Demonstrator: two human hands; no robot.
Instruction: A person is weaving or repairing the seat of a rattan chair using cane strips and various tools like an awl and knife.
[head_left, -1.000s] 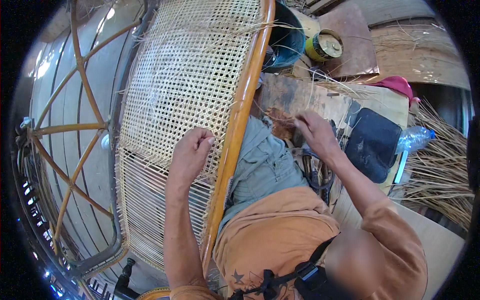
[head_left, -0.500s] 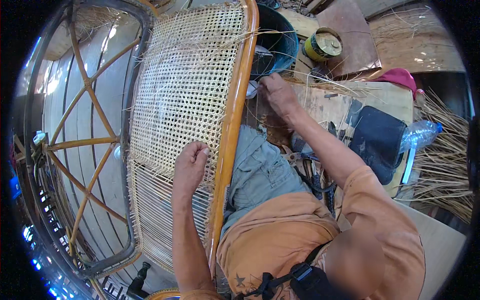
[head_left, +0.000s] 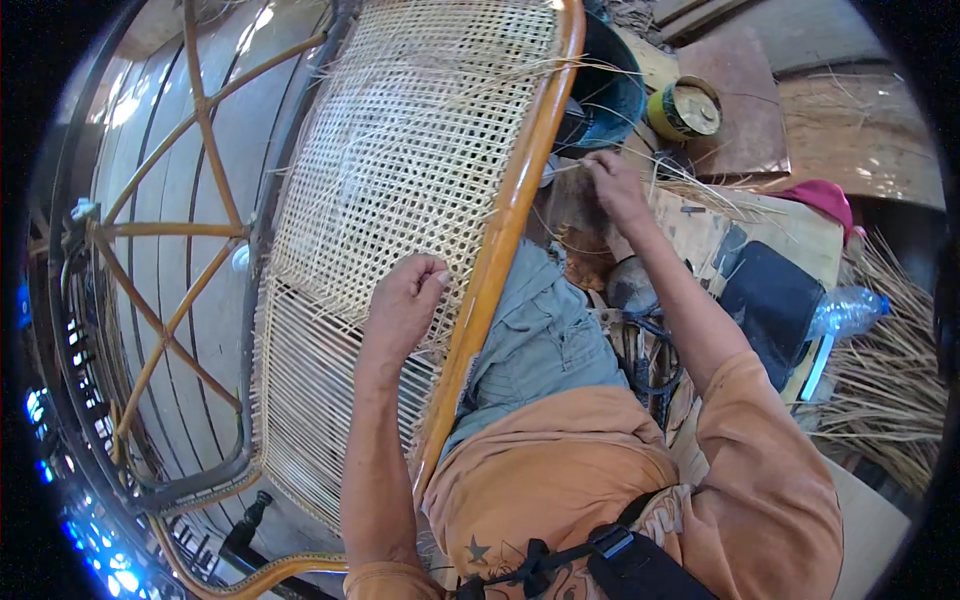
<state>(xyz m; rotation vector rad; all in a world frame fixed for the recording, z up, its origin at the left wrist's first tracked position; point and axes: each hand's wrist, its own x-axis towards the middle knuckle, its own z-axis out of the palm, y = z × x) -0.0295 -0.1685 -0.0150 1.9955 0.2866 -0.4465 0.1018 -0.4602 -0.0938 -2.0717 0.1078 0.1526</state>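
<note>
A cane webbing panel is stretched in a varnished wooden frame across my lap. Its far part is a woven open mesh; the near part shows only parallel strands. Over the lower edge of the mesh, my left hand is closed in a pinch. Whatever its fingertips hold is too small to make out. My right hand is raised beyond the frame's right rail, thumb and fingers pinched on a thin pale cane strand. Loose strands trail over the upper mesh and rail.
A dark teal bucket and a yellow-green tin stand beyond my right hand. Farther right lie a black pouch, a clear plastic bottle, a red cloth and bundled cane. A dark frame with rattan braces stands left.
The view has shifted, so the panel and both hands appear farther right. My left hand stays pinched over the mesh; my right hand stays raised, and the strand at its fingertips now shows.
</note>
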